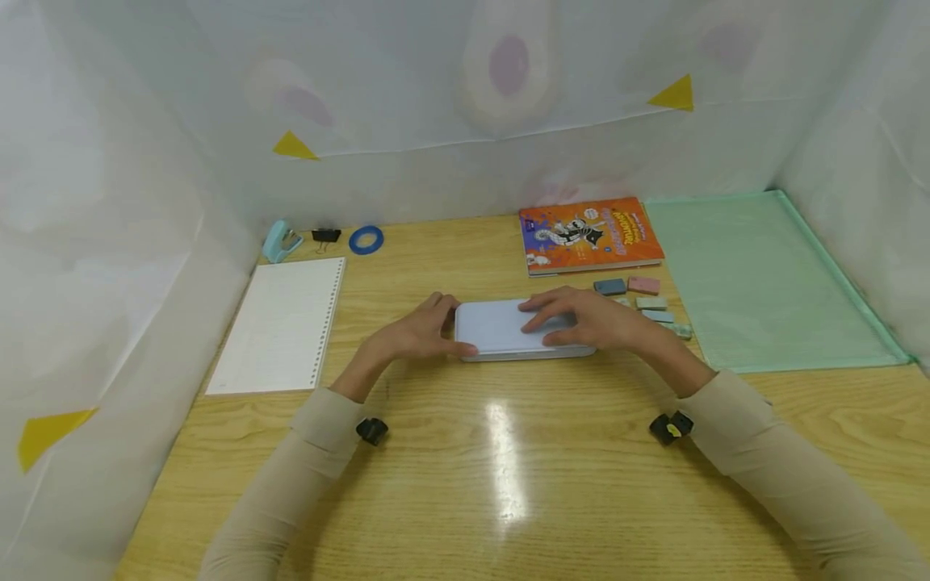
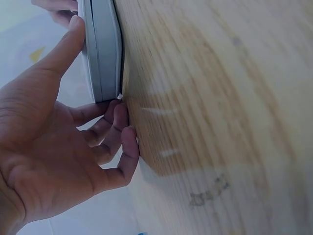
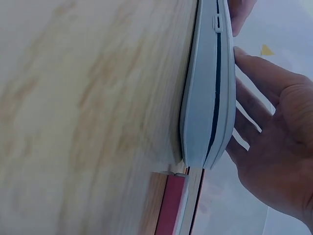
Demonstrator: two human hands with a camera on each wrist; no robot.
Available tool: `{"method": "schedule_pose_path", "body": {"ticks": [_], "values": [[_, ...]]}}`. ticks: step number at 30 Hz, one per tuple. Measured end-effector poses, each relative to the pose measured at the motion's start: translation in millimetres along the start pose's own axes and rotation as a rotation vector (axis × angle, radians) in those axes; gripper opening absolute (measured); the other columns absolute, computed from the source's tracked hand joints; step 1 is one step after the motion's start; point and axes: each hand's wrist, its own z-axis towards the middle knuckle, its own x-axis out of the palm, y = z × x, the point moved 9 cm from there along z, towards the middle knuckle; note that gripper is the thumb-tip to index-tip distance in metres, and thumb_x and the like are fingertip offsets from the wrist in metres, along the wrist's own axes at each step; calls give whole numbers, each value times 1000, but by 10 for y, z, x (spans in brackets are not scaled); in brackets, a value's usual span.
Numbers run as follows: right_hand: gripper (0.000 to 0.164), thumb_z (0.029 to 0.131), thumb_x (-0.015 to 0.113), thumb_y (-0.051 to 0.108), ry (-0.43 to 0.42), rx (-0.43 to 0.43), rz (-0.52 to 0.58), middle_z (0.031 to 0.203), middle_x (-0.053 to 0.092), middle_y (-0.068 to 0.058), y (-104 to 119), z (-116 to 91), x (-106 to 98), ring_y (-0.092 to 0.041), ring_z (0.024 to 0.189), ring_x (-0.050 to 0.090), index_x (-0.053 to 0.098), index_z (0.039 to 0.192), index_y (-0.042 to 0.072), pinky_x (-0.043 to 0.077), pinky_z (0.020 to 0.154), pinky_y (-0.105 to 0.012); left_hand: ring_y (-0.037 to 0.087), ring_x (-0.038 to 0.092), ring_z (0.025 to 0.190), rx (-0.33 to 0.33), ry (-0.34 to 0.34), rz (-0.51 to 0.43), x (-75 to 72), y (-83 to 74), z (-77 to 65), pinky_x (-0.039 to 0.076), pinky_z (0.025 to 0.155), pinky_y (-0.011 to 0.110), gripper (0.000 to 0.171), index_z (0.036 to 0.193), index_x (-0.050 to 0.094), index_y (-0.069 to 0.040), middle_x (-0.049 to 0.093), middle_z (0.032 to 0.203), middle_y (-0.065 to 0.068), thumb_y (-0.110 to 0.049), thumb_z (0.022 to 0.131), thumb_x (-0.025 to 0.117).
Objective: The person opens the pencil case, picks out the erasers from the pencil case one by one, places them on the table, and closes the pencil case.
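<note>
1. While the case point(image 1: 508, 329) lies flat mid-table point(image 1: 465, 484), long axis left-right, the left hand point(image 1: 421, 331) pinches its left end, thumb on the lid.
2. Right hand point(image 1: 588, 319) rests on the lid, fingers straight; both equally near.
3. Hidden: case's right end and some erasers point(image 1: 643, 285).

place: curtained desk booth | signs: white sheeting point(image 1: 109, 242), stationery, wooden desk point(image 1: 508, 484)

Bright overhead light; glare streak on table point(image 1: 508, 452); wrist views seemingly blurred.
</note>
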Motion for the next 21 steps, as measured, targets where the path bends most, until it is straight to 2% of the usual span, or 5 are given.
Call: {"method": "schedule_pose_path", "body": {"ticks": [7,11,15,21], "values": [[29,92,79,7,10,-1,-57,150,57,-9,42,15,34,-37,145,43,79,120,15,32,118,-58,26,47,117,2,-14,0,-7,-12,-20,45,103,42,82,144,42,-4,46,133,13,-54,90,77],[35,89,82,9,27,1,-77,153,55,-8,35,-9,47,-38,148,39,78,123,16,31,119,-59,25,47,118,0,-9,-1,3,-15,-16,45,104,41,82,145,42,-4,45,134,12,-54,90,77],[42,87,83,9,44,-12,-71,156,52,-8,9,-38,59,-38,151,34,76,127,18,31,119,-59,25,47,120,-4,7,-2,6,-13,-10,45,105,41,84,146,41,-4,45,135,12,-55,90,77],[42,91,81,10,33,-45,-65,158,50,-5,-2,-26,52,-36,151,34,74,131,20,33,117,-58,27,46,124,-18,20,-19,-26,17,2,43,110,43,90,150,37,-2,41,140,15,-55,90,76]]}}
